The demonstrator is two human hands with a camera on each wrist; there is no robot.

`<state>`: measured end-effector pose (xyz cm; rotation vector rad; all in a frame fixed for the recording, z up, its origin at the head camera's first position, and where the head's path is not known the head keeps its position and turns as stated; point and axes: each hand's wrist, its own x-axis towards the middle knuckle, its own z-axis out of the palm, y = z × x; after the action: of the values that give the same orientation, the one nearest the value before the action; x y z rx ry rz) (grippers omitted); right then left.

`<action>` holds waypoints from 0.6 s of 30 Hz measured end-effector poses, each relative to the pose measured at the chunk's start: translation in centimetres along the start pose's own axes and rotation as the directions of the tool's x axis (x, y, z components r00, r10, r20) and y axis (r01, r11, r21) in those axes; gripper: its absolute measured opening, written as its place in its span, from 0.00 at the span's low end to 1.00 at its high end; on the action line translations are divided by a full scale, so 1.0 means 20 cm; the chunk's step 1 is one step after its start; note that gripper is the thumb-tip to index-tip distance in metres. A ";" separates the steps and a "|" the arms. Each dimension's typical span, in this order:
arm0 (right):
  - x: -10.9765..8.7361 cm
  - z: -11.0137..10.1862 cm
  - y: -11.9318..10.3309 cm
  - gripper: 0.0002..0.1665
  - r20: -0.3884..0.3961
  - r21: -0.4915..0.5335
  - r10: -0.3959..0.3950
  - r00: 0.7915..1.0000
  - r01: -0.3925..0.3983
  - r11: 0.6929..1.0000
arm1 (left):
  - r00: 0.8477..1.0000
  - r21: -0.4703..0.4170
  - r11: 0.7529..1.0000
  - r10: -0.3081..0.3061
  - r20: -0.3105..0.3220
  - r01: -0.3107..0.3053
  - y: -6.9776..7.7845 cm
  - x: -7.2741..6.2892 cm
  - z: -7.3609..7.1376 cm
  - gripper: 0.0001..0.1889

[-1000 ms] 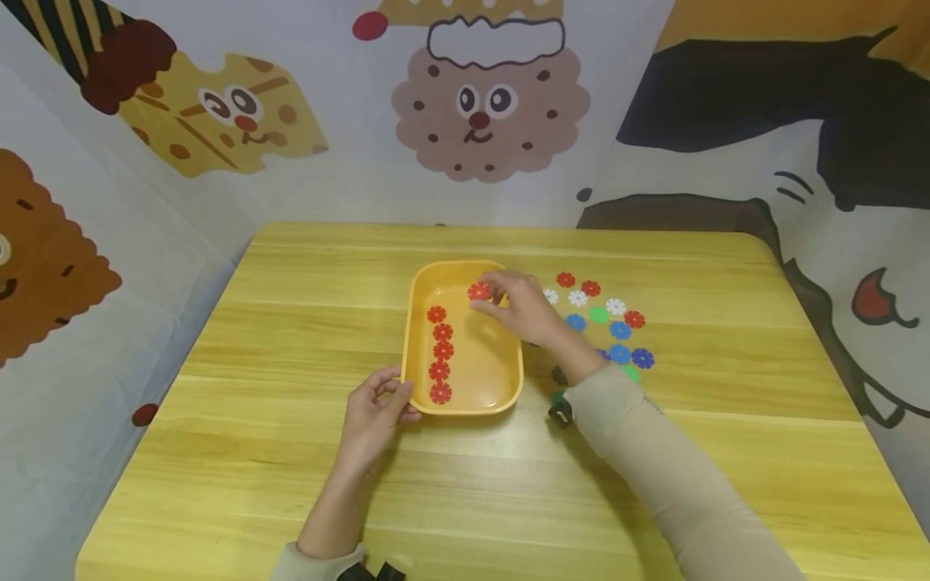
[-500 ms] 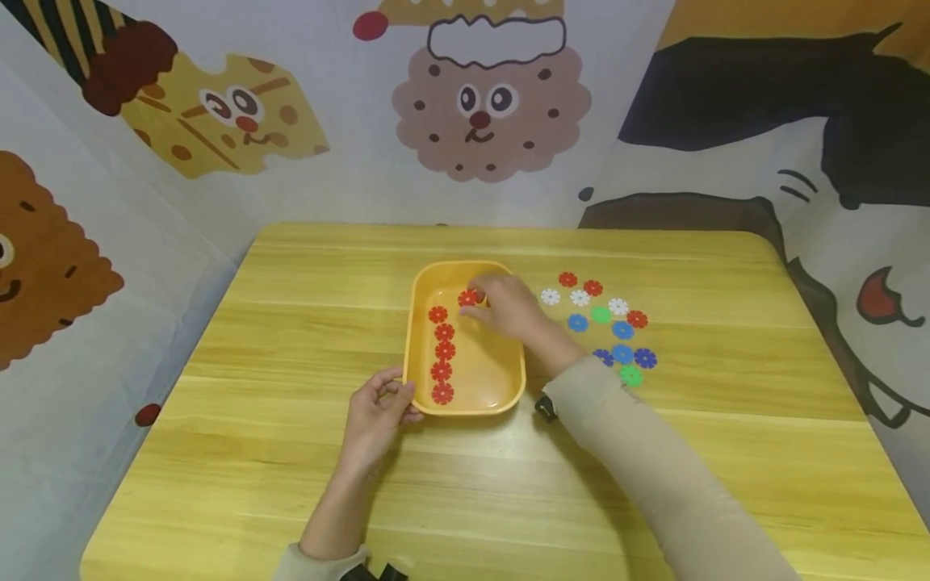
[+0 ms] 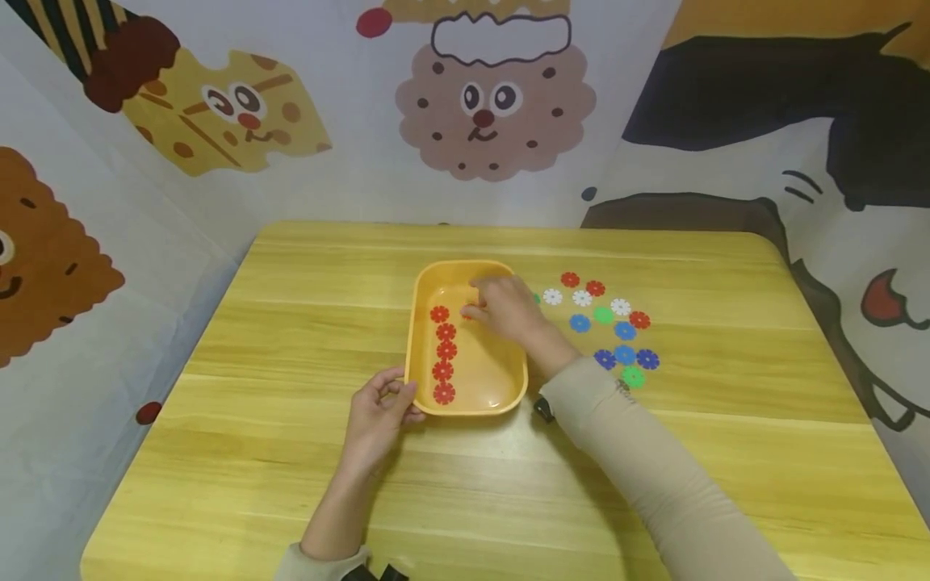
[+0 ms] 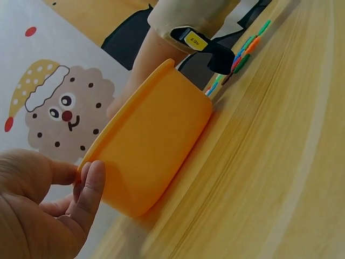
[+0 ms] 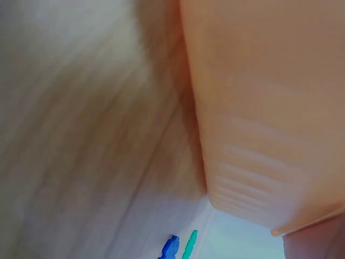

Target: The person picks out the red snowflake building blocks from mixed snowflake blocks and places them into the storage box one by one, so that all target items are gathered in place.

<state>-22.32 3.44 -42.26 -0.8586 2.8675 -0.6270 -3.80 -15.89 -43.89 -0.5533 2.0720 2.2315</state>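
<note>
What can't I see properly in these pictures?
Head view: most of one red disc, hidden by the right grip.
Head view: anything under the right sleeve.
Left wrist view: inside the tray, hidden by its wall.
Right wrist view: blue disc, cut off by the bottom edge.

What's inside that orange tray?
In the tray, five red discs lie in a column; a red sliver shows by the right hand, which covers whatever is beneath.

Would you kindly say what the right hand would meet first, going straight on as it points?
Probably the tray wall near the far left corner; the right hand seems to point just beyond the row of red discs, though depth is unclear.
</note>
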 end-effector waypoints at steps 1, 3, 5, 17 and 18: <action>0.00 0.00 0.00 0.33 -0.013 0.022 -0.004 1.000 0.004 1.000 | 1.000 0.000 1.000 0.000 -0.001 0.000 0.00 0.00 0.00 0.18; -0.01 0.00 0.01 0.32 -0.041 0.069 -0.016 0.999 0.019 0.997 | 1.000 -0.001 1.000 -0.001 -0.004 0.001 0.00 0.00 0.01 0.18; -0.01 0.01 0.02 0.30 -0.069 0.106 -0.032 0.997 0.039 0.994 | 1.000 -0.002 1.000 0.001 -0.005 -0.001 0.00 0.00 0.01 0.18; -0.08 0.01 0.09 0.17 -0.438 0.259 -0.116 0.892 0.249 0.933 | 1.000 0.007 1.000 0.005 -0.010 -0.005 0.00 0.00 0.01 0.17; -0.08 0.01 0.10 0.16 -0.467 0.259 -0.109 0.878 0.253 0.932 | 1.000 0.007 1.000 0.006 -0.010 -0.006 0.00 0.00 0.01 0.17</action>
<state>-21.94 5.83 -43.40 -1.0558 2.9445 -1.4346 -3.81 -15.75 -43.96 -0.5596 2.0884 2.2279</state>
